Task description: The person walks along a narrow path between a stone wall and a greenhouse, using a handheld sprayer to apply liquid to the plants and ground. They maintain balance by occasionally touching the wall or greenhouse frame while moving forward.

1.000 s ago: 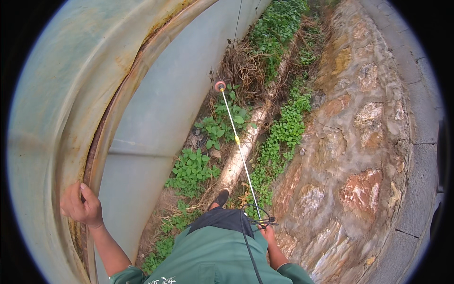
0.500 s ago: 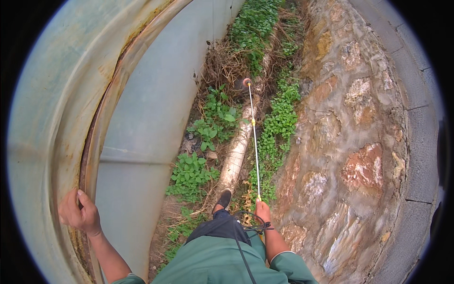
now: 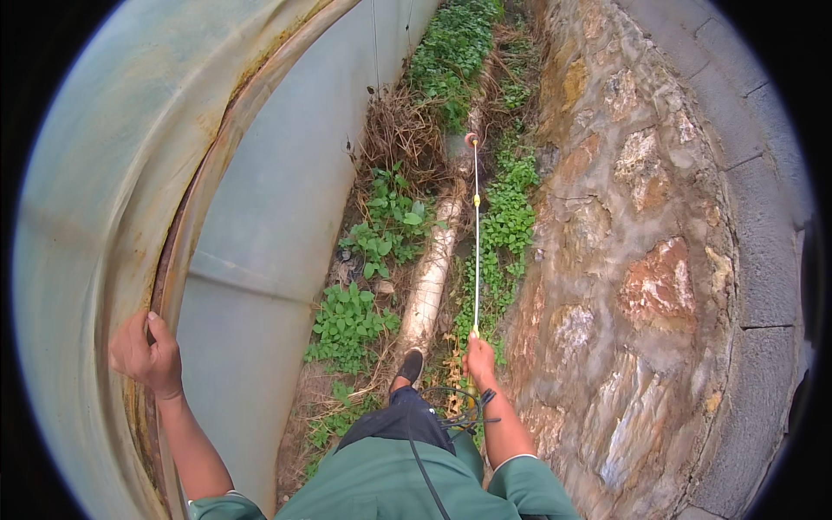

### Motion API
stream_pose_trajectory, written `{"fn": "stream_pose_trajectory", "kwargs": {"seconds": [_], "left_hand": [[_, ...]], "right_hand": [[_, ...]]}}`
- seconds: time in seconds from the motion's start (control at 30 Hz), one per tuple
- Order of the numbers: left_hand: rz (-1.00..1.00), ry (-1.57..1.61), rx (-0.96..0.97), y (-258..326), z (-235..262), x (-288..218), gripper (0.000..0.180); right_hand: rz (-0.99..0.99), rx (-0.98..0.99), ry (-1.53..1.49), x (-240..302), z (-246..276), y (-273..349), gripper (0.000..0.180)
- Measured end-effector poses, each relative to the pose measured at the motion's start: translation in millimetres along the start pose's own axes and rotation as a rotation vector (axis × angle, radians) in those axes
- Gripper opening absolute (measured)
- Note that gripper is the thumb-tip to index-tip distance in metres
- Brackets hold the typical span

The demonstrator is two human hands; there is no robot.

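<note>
At the right of the lower middle of the frame, the right hand (image 3: 479, 360) has its grip closed around the rear end of a thin white wand (image 3: 477, 269). The wand runs almost straight up the picture, with a yellow joint (image 3: 477, 200) partway along and a round pinkish-red head (image 3: 471, 139) in the upper middle, over the ground strip. Loops of black cable (image 3: 468, 418) hang by the right wrist. At the lower left, the left hand (image 3: 147, 351) is at a rusty strip (image 3: 173, 238) edging a pale plastic sheet (image 3: 65, 234); its grip is narrow, fingers curled in, but whether they clasp the strip cannot be told. A pale pipe-like length (image 3: 431, 290) lies among green plants (image 3: 507, 230) left of the wand, near a dark shoe (image 3: 410, 366). A stone wall (image 3: 598, 260) fills the right side
</note>
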State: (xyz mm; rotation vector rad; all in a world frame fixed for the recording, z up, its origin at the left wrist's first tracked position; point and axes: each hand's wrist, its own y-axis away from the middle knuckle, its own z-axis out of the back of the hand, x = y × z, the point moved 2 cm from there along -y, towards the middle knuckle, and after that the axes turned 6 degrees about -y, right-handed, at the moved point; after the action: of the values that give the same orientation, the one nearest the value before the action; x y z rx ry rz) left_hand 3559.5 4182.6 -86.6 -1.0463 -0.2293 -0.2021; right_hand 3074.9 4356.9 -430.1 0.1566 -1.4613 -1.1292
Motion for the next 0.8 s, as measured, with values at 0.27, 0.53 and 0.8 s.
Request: {"fn": "stream_pose_trajectory", "kwargs": {"seconds": [0.27, 0.53, 0.8], "left_hand": [[0.050, 0.072, 0.010, 2, 5, 1, 0.009], [0.205, 0.422, 0.100, 9, 31, 3, 0.010], [0.399, 0.318, 0.199, 138, 193, 73, 0.022]], "right_hand": [[0.285, 0.061, -0.082, 0, 3, 40, 0.040], [0.654, -0.140, 0.203, 12, 8, 28, 0.043], [0.537, -0.226, 0.211, -73, 59, 83, 0.043]]}}
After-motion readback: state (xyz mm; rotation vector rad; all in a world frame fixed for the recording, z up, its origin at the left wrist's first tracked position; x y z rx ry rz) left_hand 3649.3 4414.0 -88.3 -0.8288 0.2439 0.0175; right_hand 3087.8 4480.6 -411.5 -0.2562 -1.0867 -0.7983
